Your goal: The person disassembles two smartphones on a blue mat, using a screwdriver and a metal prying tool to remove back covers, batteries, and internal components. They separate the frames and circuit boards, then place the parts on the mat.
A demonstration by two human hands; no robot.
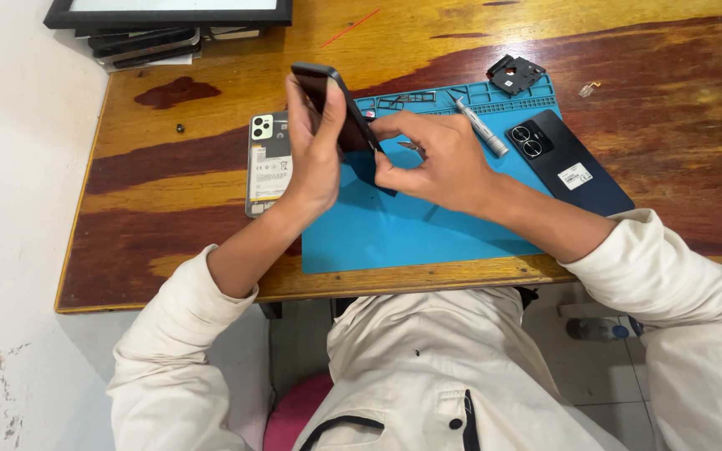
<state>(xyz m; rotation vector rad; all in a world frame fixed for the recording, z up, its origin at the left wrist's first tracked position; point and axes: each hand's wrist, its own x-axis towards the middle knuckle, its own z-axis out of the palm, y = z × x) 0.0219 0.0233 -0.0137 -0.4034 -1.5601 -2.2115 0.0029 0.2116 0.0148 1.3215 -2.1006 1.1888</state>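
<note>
— While the left hand [315, 150] grips the dark phone [336, 104] tilted above the blue mat [411, 225], what's the right hand [440, 159] doing?
— Pinching its lower edge. Screwdriver [480, 127] at two o'clock; opened phone [267, 163] on the table [169, 242] at nine.

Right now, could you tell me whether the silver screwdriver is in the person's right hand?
No, the silver screwdriver lies on the blue mat, beyond the right hand.
</note>
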